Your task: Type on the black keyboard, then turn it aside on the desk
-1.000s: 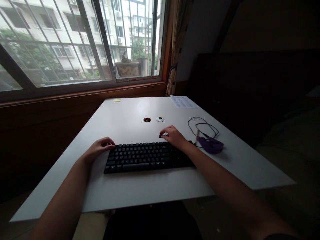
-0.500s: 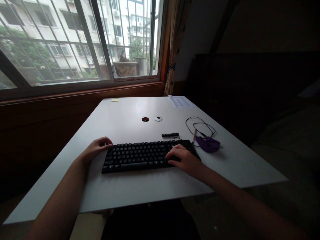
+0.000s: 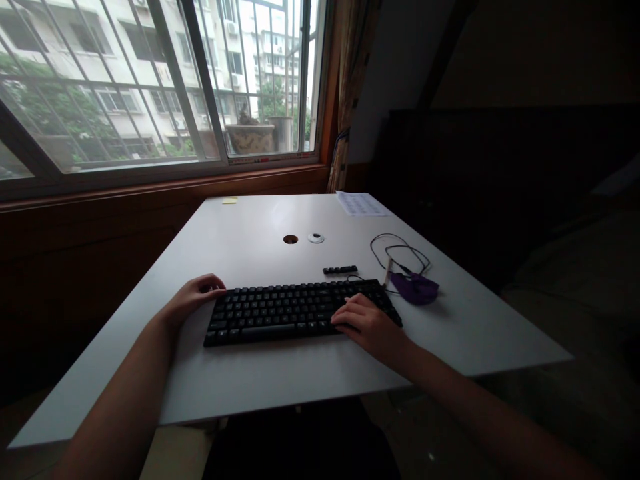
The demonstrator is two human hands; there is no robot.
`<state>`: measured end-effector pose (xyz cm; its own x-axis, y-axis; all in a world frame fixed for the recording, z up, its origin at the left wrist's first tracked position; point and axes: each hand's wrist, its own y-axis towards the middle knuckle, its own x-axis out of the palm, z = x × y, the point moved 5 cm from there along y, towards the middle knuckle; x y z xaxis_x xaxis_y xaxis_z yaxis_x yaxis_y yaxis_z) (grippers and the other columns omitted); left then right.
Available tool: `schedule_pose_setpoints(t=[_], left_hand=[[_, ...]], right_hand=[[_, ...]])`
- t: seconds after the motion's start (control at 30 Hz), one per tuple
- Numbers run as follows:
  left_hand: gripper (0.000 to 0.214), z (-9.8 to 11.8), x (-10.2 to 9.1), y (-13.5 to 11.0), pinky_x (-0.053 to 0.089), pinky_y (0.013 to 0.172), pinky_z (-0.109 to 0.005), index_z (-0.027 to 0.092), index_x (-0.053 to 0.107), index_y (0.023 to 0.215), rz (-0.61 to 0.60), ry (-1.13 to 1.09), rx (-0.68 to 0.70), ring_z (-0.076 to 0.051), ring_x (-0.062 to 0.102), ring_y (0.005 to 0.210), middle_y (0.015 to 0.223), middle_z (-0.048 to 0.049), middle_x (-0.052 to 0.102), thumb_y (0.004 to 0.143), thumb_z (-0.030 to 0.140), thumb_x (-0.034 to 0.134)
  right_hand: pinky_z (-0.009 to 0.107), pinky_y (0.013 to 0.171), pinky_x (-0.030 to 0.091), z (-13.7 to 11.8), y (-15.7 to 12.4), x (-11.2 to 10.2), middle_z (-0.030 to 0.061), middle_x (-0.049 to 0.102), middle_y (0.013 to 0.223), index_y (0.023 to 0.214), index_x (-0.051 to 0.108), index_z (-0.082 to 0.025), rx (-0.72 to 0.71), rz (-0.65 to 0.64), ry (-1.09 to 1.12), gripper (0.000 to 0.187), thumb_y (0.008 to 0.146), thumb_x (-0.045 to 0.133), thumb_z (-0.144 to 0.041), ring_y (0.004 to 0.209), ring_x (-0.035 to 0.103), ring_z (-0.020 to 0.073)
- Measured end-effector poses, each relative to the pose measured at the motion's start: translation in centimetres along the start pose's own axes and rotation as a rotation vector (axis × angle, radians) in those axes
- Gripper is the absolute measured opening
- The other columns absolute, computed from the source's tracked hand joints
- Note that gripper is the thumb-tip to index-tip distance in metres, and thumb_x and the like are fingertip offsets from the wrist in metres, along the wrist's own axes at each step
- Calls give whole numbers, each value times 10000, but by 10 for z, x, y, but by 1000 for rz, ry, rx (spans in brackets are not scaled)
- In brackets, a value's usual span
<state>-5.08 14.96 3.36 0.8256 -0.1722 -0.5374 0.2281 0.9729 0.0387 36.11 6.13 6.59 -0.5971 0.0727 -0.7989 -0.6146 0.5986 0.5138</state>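
Observation:
A black keyboard [image 3: 295, 310] lies on the white table [image 3: 260, 380] in front of me. My left hand [image 3: 193, 297] is curled against the keyboard's left end, fingertips at its top corner, gripping the edge. My right hand [image 3: 367, 323] rests on the lower right keys with the fingers bent down and pressed together; what is under the fingertips is hidden. A short black strip of small pieces [image 3: 340, 269] lies just behind the keyboard.
A purple object with a looped black cable [image 3: 414, 288] sits right of the keyboard. Farther back are a round hole [image 3: 291, 239], a white cap [image 3: 315, 238], a printed sheet [image 3: 361, 203] and a yellow note [image 3: 230, 200]. A barred window is behind the table.
My right hand left the black strip behind the keyboard and came back onto the lower right keys. The left hand stayed at the keyboard's left end.

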Motion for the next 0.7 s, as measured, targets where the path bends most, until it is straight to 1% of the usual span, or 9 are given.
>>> schedule_pose_setpoints(t=[0.1,0.17,0.27,0.43,0.57,0.7], left_hand=[[351,1,0,0,492,738,-335,191,703,902,6,-5,1,-231,630,834,850,-43,682,801,526,729],[351,1,0,0,489,743,-333,191,705,895,7,-1,8,-228,628,833,848,-40,684,797,527,730],[355,1,0,1,486,750,-331,189,703,896,5,5,14,-225,628,835,850,-38,685,799,529,729],[366,1,-1,0,488,742,-330,189,701,900,4,12,7,-228,631,834,850,-39,685,799,540,724],[370,3,0,-1,493,736,-334,189,699,897,9,17,0,-232,632,836,852,-43,686,798,545,718],[362,4,1,-2,492,726,-330,192,696,895,11,4,0,-232,632,834,849,-43,683,801,541,718]], right_hand=[[425,892,544,-4,1,0,46,725,957,930,734,-241,-2,2,-31,107,942,655,-169,953,598,230],[412,860,545,-5,0,-1,58,706,949,921,737,-231,-3,8,-44,111,947,646,-173,948,591,230],[412,855,546,-3,-4,-1,65,685,963,999,743,-235,-13,18,-26,123,944,647,-180,940,593,225],[432,873,553,5,-12,-1,69,680,1001,1141,723,-277,-4,38,-2,246,945,618,-172,952,612,228],[443,904,545,10,-18,-1,76,674,1081,1237,686,-301,-9,45,-3,334,936,619,-172,1012,612,239],[446,929,536,14,-22,1,80,655,1155,1298,659,-324,-15,17,-7,396,926,631,-190,1071,600,247]])
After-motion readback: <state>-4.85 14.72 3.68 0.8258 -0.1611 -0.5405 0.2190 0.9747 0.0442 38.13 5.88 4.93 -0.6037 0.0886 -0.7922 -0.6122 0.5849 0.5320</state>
